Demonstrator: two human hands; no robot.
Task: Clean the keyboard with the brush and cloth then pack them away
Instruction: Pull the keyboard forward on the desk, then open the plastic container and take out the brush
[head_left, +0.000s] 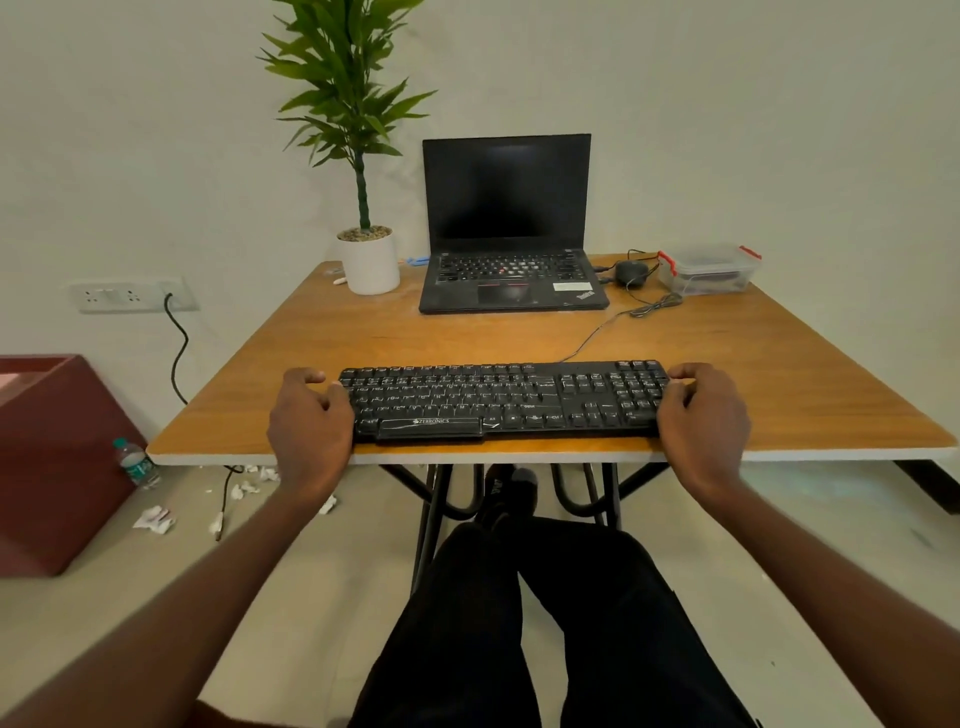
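Black plastic, the keyboard (506, 400) lies along the near edge of the bench (727, 364), its long axis running left to right across my view. My left hand (310, 415) is at its left end and my right hand (704, 415) at its right end, both with fingers curled around the short edges, so I judge I have hold of it from both sides. I see no brush or cloth in either hand. A clear lidded box (709, 268) with red clips stands at the far right of the bench, well apart from the keyboard and nearer my right hand; I cannot tell what it contains. A laptop (511, 228) sits beyond the keyboard, a potted plant (363, 208) to its left. Fetching the tools probably means reaching forward and right.
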